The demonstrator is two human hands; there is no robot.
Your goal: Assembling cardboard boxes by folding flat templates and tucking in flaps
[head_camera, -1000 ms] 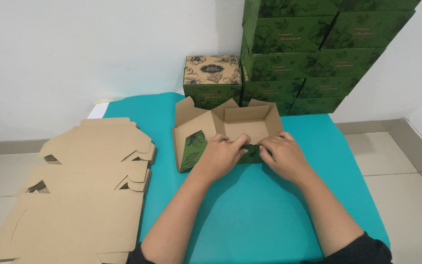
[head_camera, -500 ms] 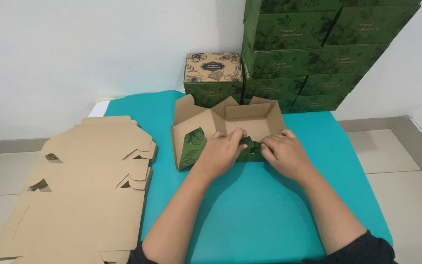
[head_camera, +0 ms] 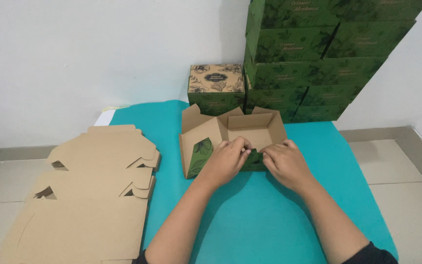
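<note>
A half-folded cardboard box (head_camera: pixel 242 129), brown inside and green with a leaf print outside, lies open on the teal sheet (head_camera: pixel 264 215). My left hand (head_camera: pixel 225 161) presses on the box's near wall, fingers curled over its edge. My right hand (head_camera: pixel 284 164) grips the same near wall just to the right, fingertips pinching the green flap between the two hands. The box's left flap stands up at an angle, and its back flaps are raised.
A pile of flat brown box blanks (head_camera: pixel 89 195) lies on the floor at the left. One finished box with a brown lid (head_camera: pixel 216 88) stands behind, beside a tall stack of green boxes (head_camera: pixel 313 54) against the white wall.
Both hands have stayed on the near wall of the box, shifting only slightly as they work the flap. The box has hardly moved.
</note>
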